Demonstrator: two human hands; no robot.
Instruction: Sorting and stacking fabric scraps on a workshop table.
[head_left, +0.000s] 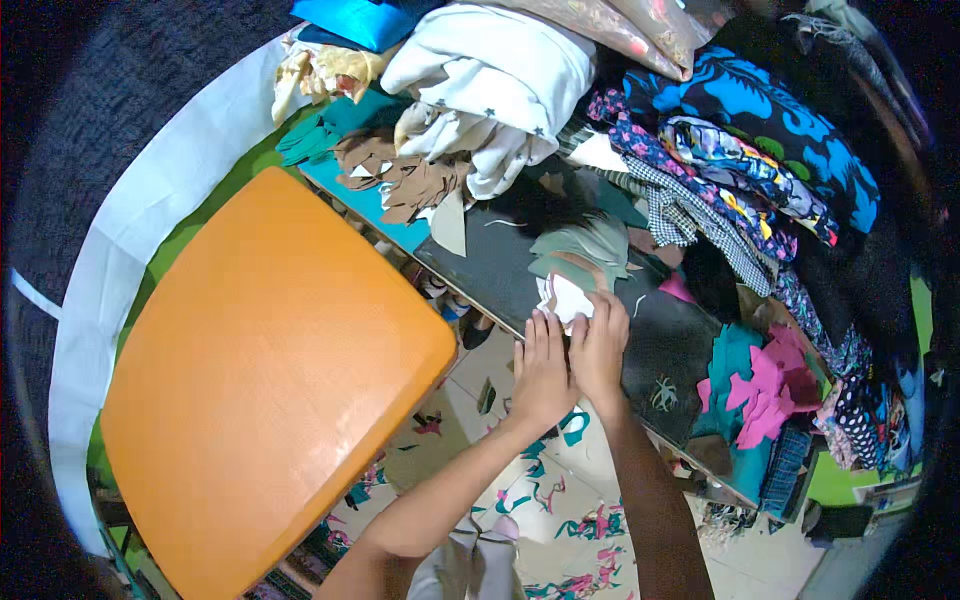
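Observation:
Both of my hands meet at the near edge of a dark work table. My left hand point(543, 375) lies with its fingers stretched forward, their tips at the lower left edge of a white cut piece point(570, 298). Beside it, my right hand point(600, 350) has its fingers bent over the right side of that piece, with the thumb close to its lower edge. Whether the piece is paper or cloth I cannot tell. Just beyond it lies a loose stack of grey-green cut fabric pieces point(585, 243), partly under the white piece.
An orange stool-like top point(280, 370) fills the left. Brown cut pieces point(400, 175) and bundled white cloth point(490, 80) lie at the back. Pink cut pieces point(772, 390) and folded patterned fabrics point(720, 190) lie right. Coloured scraps point(590, 525) litter the tiled floor.

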